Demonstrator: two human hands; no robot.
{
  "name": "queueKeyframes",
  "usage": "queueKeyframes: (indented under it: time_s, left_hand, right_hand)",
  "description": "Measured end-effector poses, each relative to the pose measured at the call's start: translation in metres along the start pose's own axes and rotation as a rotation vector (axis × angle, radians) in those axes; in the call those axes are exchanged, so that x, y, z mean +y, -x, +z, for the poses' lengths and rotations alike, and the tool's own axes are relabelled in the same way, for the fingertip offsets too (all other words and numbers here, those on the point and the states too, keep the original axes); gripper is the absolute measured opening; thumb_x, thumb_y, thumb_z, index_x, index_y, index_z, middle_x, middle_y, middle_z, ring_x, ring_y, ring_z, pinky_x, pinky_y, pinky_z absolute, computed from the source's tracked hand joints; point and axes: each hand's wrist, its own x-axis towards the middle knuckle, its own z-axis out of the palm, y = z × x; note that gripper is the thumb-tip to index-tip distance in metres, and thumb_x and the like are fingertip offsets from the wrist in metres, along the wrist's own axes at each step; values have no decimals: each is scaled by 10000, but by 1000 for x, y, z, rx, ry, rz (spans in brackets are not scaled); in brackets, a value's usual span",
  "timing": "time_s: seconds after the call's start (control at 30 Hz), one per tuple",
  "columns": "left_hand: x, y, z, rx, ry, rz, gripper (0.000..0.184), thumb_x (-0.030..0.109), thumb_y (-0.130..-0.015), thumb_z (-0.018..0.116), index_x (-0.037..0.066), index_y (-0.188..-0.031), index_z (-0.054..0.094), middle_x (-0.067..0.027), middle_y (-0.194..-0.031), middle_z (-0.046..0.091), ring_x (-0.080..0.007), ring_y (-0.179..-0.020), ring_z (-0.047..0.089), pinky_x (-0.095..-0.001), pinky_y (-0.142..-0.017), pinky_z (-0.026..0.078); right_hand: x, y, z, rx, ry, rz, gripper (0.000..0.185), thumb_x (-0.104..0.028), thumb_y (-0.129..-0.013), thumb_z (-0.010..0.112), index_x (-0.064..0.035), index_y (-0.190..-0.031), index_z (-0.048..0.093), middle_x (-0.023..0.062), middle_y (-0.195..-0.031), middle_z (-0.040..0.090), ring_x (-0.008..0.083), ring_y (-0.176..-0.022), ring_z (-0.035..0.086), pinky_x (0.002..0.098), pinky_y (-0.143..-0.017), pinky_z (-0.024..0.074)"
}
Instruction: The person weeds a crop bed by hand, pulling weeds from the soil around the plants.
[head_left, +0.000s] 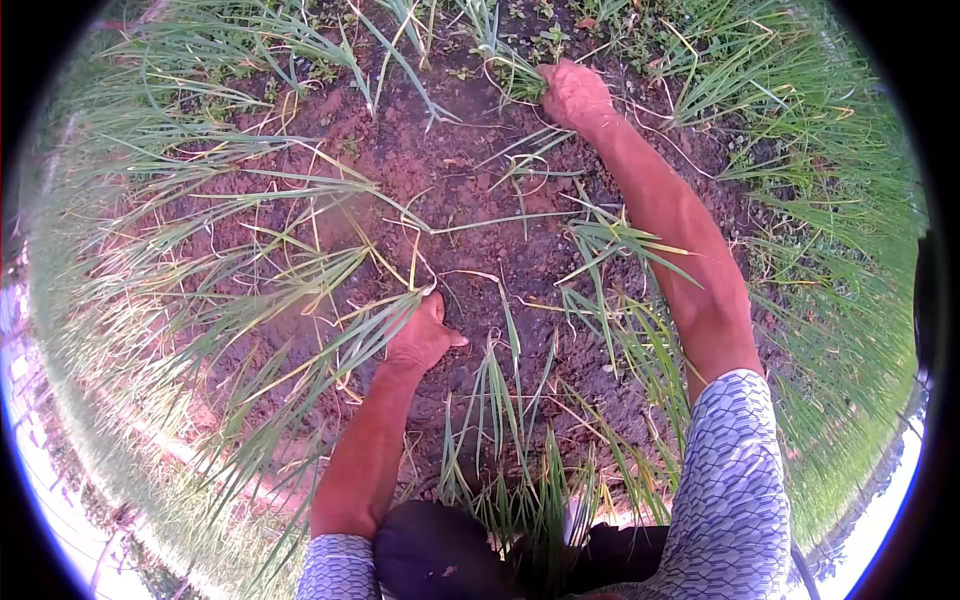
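Note:
At the far side of the bare soil, my right hand point(578, 95) is closed in a fist. A bunch of green weeds point(520, 80) sticks out from its left side, beside the base of an onion plant point(487, 30). Lower and to the left, my left hand point(425, 335) rests on the soil with its thumb held apart. Long onion leaves point(335, 285) lie by it and partly cover it; some of its fingers are hidden. A thin pale stem point(420, 265) bends down to its fingertips.
Dark, moist soil point(440, 190) runs between rows of onion plants. Drooping onion plants point(610, 240) stand under my right forearm, and more point(500, 400) grow close to my knees. Dense green leaves point(840, 220) fill the right side. Small weeds point(545, 40) grow at the top.

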Motion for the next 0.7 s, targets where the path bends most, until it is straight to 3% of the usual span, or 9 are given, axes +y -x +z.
queueKeyframes:
  time_s: [0.03, 0.17, 0.2, 0.3, 0.37, 0.43, 0.53, 0.63, 0.7]
  left_hand:
    - [-1, -1, 0, 0, -2, 1, 566, 373, -538, 934, 78, -764, 506, -61, -692, 578, -237, -645, 552, -390, -630, 462]
    - [-2, -3, 0, -15, -8, -4, 575, 385, -551, 928, 81, -776, 495, -59, -701, 579, -233, -649, 554, -389, -631, 461]
    - [-2, -4, 0, -23, -8, -4, 576, 385, -553, 927, 81, -777, 492, -59, -703, 579, -232, -649, 554, -389, -631, 461]
    - [-1, -2, -2, -32, -16, -11, 575, 385, -556, 925, 80, -778, 490, -59, -703, 578, -230, -652, 555, -388, -631, 459]
    - [-1, -2, -1, -26, -21, -4, 573, 383, -557, 925, 80, -776, 490, -59, -702, 577, -230, -653, 555, -389, -630, 459]
    - [-4, -3, 1, -10, -13, 8, 572, 381, -556, 925, 79, -774, 490, -60, -702, 577, -231, -653, 555, -389, -631, 459]
    - [-2, -5, -1, -41, 9, 12, 569, 385, -557, 923, 74, -774, 498, -61, -702, 577, -233, -649, 553, -393, -627, 459]
    - [-2, -2, -4, -60, 25, 11, 567, 387, -557, 921, 72, -776, 503, -62, -701, 575, -235, -647, 551, -395, -623, 457]
    - [-2, -1, -6, -59, 32, 22, 566, 386, -558, 920, 71, -777, 503, -63, -698, 572, -236, -644, 550, -396, -619, 455]
  right_hand:
    - [-2, -1, 4, 39, 63, 15, 346, -220, -843, 557, -114, -1159, 652, 187, -1037, 691, 334, -948, 673, 412, -876, 541]
    - [-4, -12, -14, -46, -355, 334, 362, -272, -845, 588, -116, -1163, 662, 192, -1015, 690, 336, -960, 669, 408, -902, 526]
    - [-9, -9, -18, -50, -348, 279, 384, -295, -845, 602, -148, -1197, 648, 213, -974, 682, 322, -1007, 655, 390, -894, 530]
    - [-27, -20, 2, 84, -123, 189, 404, -297, -853, 615, -193, -1243, 622, 205, -1061, 653, 321, -1051, 637, 401, -891, 536]
    - [-43, -23, 9, -3, -137, 261, 367, -308, -859, 630, -172, -1200, 625, 157, -1262, 550, 360, -1071, 620, 444, -905, 535]
    - [-46, -34, 32, 104, -96, 246, 331, -316, -857, 634, -126, -1128, 645, 160, -1198, 605, 339, -1066, 630, 428, -904, 537]
    - [-50, -37, 5, -112, -62, 144, 308, -292, -862, 618, -79, -1081, 657, 167, -1122, 654, 326, -1054, 638, 418, -904, 532]
    - [-63, -23, -8, -21, -359, 111, 285, -245, -857, 596, -47, -1051, 660, 183, -1054, 680, 326, -1037, 645, 418, -908, 523]
    - [-70, -26, -1, 69, -275, 46, 270, -212, -855, 583, -47, -1055, 657, 182, -1057, 675, 351, -1028, 644, 433, -910, 516]
